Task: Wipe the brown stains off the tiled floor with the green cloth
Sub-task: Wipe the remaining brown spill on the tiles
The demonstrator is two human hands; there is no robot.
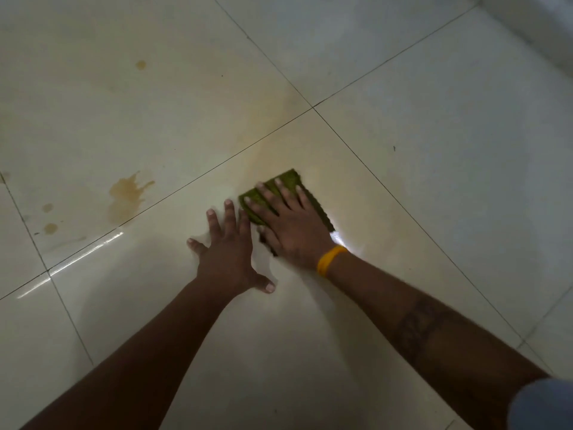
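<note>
A folded green cloth [290,180] lies flat on the pale tiled floor [434,150] near the middle of the view. My right hand [288,223] presses down on it with straight, spread fingers; a yellow band circles that wrist. My left hand [231,252] rests flat on the bare tile just left of the cloth, fingers spread. A large brown stain [125,195] with splash marks sits to the left. Small brown spots [49,228] lie further left, and one spot [141,64] is farther away. A faint yellowish smear [263,119] spreads beyond the cloth.
Dark grout lines cross the floor, meeting at a joint [312,107] beyond the cloth. A wall base [533,29] runs along the top right corner. A glare streak [86,252] shines on the tile at the left.
</note>
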